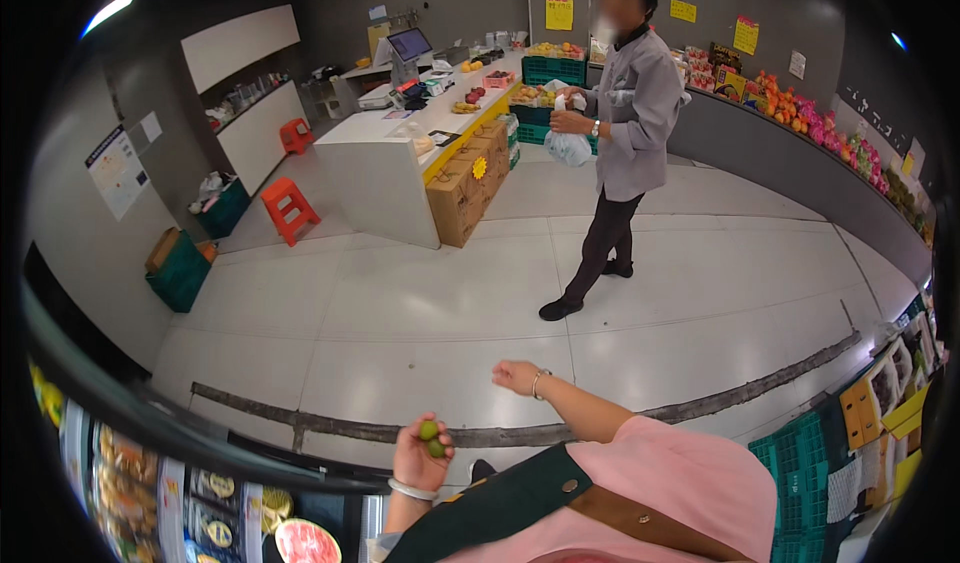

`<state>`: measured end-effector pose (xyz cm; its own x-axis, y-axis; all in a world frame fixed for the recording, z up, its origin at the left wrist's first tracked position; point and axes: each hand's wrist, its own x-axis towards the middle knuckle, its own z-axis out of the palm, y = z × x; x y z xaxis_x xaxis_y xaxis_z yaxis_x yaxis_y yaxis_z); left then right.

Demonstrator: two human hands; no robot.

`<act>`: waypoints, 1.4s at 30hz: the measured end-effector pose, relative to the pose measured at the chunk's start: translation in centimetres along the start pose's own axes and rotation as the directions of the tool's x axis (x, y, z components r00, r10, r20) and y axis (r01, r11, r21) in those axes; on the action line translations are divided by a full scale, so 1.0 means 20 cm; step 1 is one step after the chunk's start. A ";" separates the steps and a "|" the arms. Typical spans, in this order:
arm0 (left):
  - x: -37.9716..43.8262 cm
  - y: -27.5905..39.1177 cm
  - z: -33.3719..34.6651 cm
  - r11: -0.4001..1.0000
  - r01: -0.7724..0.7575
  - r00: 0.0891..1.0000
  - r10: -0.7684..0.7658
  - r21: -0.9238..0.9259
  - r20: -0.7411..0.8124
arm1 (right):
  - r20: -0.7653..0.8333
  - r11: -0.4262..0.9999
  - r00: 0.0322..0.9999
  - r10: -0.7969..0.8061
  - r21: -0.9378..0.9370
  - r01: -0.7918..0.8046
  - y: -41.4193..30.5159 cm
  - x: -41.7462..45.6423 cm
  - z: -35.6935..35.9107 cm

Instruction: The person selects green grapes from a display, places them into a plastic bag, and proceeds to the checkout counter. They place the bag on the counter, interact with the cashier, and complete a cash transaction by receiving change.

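Two small green fruits (430, 432) rest in my left hand (422, 454), its fingers curled around them, at the lower middle of the head view. A pale bangle is on that wrist. My right hand (516, 377) is held out over the floor with loosely curled fingers; nothing shows in it, though its palm side is hidden. A thin bracelet circles the right wrist. Beyond my hands, a person (637, 113) in a grey shirt stands side-on and holds a translucent plastic bag (568, 148).
A white counter (375, 180) with a screen and fruit stands ahead, cartons (469, 188) along its side. Red stools (290, 210) are at left. Fruit displays line the right wall. Green crates (791, 480) lie at lower right; a refrigerated display with cut watermelon (307, 540) is at lower left.
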<state>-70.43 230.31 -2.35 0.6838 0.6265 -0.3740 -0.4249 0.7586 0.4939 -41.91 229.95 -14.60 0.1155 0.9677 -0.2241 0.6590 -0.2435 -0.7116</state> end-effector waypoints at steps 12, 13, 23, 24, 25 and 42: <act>1.20 1.13 -0.09 0.988 0.111 0.993 -0.115 0.107 0.035 | -0.577 0.834 0.638 0.509 0.147 -0.532 0.50 0.55 -0.59; 1.30 1.24 -0.12 0.990 0.101 0.994 -0.105 0.103 0.039 | -0.688 0.865 0.565 0.455 0.190 -0.465 0.43 0.72 -0.72; 1.99 2.17 -0.26 0.993 -0.120 0.987 0.120 0.010 -0.111 | -0.881 0.901 0.267 0.390 0.305 -0.310 -0.13 2.36 -1.41; 2.04 2.24 -0.35 0.991 -0.133 0.980 0.128 -0.024 -0.149 | -0.862 0.894 0.257 0.437 0.384 -0.231 -0.25 2.48 -1.43; 2.12 2.32 -0.42 0.992 -0.119 0.982 0.111 -0.048 -0.153 | -0.893 0.888 0.152 0.424 0.378 -0.261 -0.18 2.60 -1.44; 3.63 4.17 -0.75 0.994 0.048 0.996 -0.041 0.100 -0.074 | -0.657 0.606 0.088 0.749 0.732 0.310 -0.96 4.17 -1.23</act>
<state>-65.10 341.77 -0.01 0.6547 0.6064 -0.4513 -0.3301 0.7664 0.5510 -26.67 316.99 -3.32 0.9919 -0.0545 -0.1147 -0.1086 0.1045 -0.9886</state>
